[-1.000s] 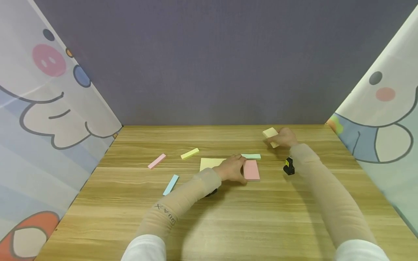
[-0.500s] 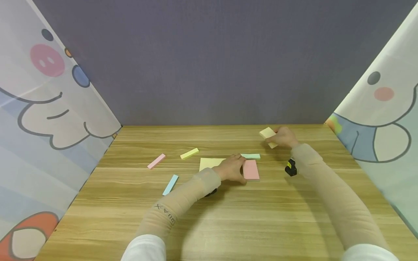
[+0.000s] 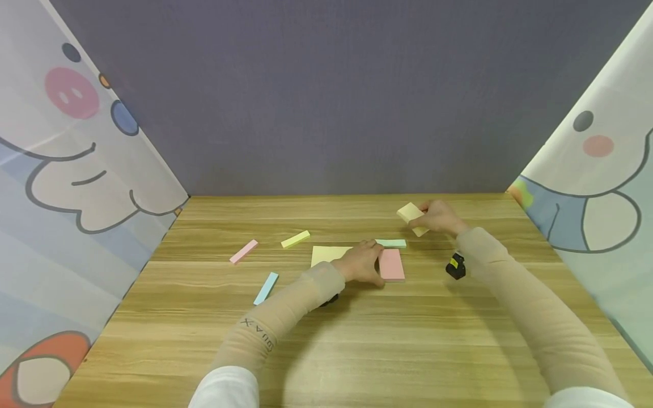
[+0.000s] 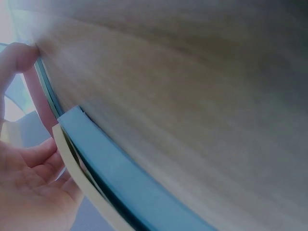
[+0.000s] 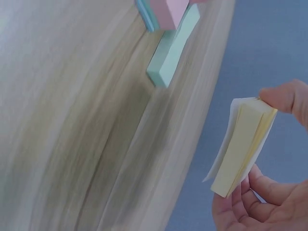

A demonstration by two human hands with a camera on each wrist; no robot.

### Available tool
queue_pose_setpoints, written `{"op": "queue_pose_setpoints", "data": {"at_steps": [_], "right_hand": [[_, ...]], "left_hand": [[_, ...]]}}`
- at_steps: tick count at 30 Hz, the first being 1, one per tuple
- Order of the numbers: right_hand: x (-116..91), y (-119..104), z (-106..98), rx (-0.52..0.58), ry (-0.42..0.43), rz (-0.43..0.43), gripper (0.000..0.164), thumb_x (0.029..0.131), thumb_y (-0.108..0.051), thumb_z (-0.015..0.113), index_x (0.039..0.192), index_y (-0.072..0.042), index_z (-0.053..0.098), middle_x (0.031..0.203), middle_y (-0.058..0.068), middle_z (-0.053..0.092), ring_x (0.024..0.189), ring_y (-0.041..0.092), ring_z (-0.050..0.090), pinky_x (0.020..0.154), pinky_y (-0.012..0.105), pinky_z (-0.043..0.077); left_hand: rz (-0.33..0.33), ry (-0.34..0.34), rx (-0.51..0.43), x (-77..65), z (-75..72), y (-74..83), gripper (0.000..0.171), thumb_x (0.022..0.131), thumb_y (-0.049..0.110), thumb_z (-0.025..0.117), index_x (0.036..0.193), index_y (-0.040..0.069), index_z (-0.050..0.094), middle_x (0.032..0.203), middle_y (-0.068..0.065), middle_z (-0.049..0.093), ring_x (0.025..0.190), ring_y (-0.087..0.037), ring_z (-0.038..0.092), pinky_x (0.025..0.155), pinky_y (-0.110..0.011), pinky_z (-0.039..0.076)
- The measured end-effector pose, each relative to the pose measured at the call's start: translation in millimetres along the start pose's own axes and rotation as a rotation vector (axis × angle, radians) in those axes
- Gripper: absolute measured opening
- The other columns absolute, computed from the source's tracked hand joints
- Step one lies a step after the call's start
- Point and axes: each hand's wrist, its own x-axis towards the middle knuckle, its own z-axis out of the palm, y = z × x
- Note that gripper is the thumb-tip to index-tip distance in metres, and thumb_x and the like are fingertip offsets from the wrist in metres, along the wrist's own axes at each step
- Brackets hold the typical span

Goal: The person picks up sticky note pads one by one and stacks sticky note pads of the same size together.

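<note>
My right hand (image 3: 440, 217) pinches a pale yellow sticky note pad (image 3: 412, 217) above the table's far right part. In the right wrist view, thumb and fingers hold that pad (image 5: 240, 144) by opposite edges, and a sheet flares from one side. My left hand (image 3: 361, 262) grips the edges of a pink sticky note pad (image 3: 391, 265), which lies on blue-green layers. A larger pale yellow pad (image 3: 326, 254) lies left of it, partly hidden by the left hand; the left wrist view shows a blue layer (image 4: 125, 163) under it. Behind the pink pad lies a mint green strip pad (image 3: 391, 243).
On the left of the wooden table (image 3: 357, 351) lie a pink strip pad (image 3: 244, 251), a yellow strip pad (image 3: 295, 239) and a blue strip pad (image 3: 266, 288). A dark grey wall (image 3: 347, 102) rises at the back, with cartoon-printed panels on both sides.
My right hand has moved a little left with the yellow pad, closer to the mint green strip. The left hand has stayed at the pink pad.
</note>
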Motion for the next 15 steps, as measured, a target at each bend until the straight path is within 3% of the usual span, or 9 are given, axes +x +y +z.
{"op": "queue_pose_setpoints", "data": {"at_steps": [9,15], "right_hand": [[-1,-8,9,0.078,-0.077,0.059,0.064,0.078,-0.031,0.067,0.127,0.005,0.046,0.117,0.019,0.054,0.093,0.022,0.051,0.083,0.037,0.046],[-3,-10,15,0.110,-0.085,0.031,0.057,0.076,-0.026,0.067,0.120,0.007,0.051,0.107,0.017,0.058,0.082,0.017,0.054,0.076,0.035,0.049]], "left_hand": [[0.006,0.001,0.013,-1.0,-1.2,0.6,0.083,0.067,0.045,0.076,0.133,0.009,0.041,0.122,0.000,0.050,0.111,-0.016,0.047,0.094,-0.029,0.044],[0.009,0.001,0.008,-0.6,-1.1,-0.2,0.082,0.067,0.046,0.076,0.133,0.009,0.042,0.121,0.000,0.050,0.111,-0.017,0.047,0.094,-0.029,0.044]]}}
